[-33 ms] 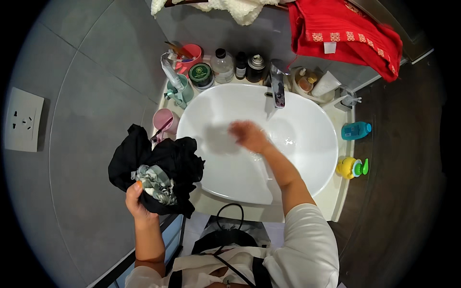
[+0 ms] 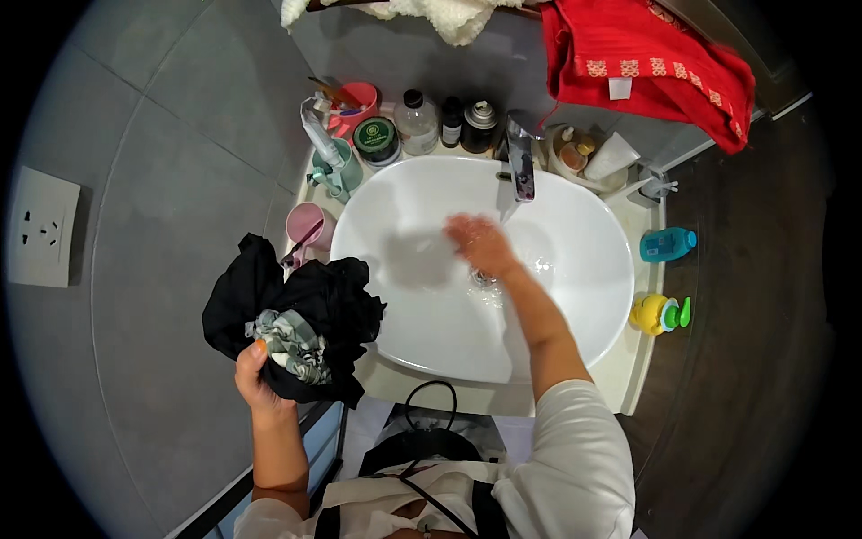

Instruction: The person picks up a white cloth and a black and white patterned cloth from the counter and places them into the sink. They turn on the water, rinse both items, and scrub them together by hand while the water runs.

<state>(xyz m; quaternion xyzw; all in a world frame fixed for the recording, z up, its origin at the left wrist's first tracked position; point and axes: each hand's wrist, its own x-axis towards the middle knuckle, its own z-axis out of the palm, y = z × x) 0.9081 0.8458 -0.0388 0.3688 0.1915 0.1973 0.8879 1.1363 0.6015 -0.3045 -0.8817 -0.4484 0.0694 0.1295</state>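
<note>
left hand clamped on a black cloth bundle; right hand apart, empty, above the white basin.

from my remote seat i see the bundle beside the basin's left rim, a grey-and-white cloth bunched against it; gripped at one edge, it could sag and slip. loose folds near the pink cup might topple it if that arm swings. a brisk flick of the blurred right hand could splash the counter.

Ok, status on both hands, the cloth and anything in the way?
Left hand gripping black-and-grey cloth by the basin's left rim. Right hand over the basin, nothing seen in it. Pink cup crowding the cloth.
</note>
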